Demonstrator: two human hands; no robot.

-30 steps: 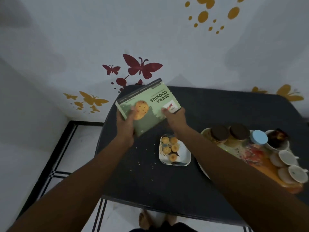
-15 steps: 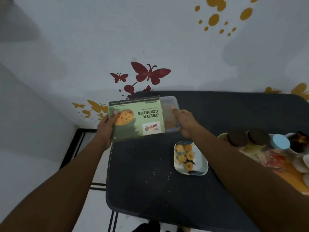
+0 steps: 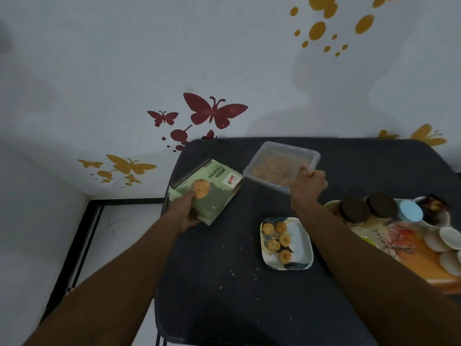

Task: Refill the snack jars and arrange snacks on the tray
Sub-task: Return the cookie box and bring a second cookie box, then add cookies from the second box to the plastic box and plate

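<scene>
The green cookie carton [image 3: 208, 189] and its clear plastic inner tray [image 3: 282, 166] are apart, one in each hand. Taking the small patterned plate [image 3: 303, 255] as reference: the carton is held beyond it and to the left, the inner tray directly beyond it, well above the dark table [image 3: 224, 295].

Left hand [image 3: 183, 213]: fingers curled round the carton's near end, thumb on its printed face. Right hand [image 3: 308, 182]: gripping the near right corner of the inner tray, in which orange cookies [image 3: 270, 169] show through the plastic. Its long axis runs from near left to far right, tilted.

The plate holds five cookies, and the right hand is the nearer to it; the next move, in my judgement, brings the inner tray back and down toward the plate. To the right of the plate sits the floral serving tray [image 3: 389, 236] with two dark-lidded jars [image 3: 354, 209], a blue-lidded jar [image 3: 410, 211] and small white cups [image 3: 450, 239].

Crumbs lie on the table left of the plate. Behind is a white wall with red butterfly decals [image 3: 214, 111].
</scene>
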